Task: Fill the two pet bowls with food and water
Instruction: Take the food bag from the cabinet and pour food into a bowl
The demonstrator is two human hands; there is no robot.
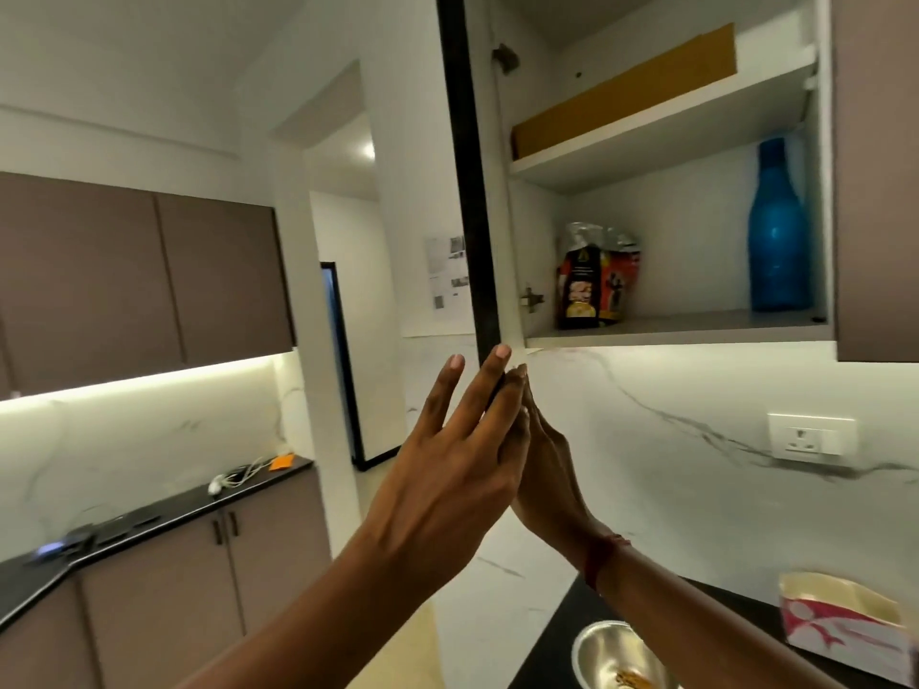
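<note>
Two hands raised, fingertips at bottom corner of cabinet door: left hand (447, 469), right hand (549, 469). One open door (470, 191) straight above them. Up and right of hands, two shelves: upper shelf (671, 136), lower shelf (696, 323). Upper: one flat brown box (626, 92). Lower: seemingly two food bags, dark bag (579, 290) and red bag (619, 281); one blue bottle (778, 236). Right of hands: one wall socket (810, 435). Below right wrist: one steel bowl (597, 643), one pink-and-white pouch (840, 634).
</note>
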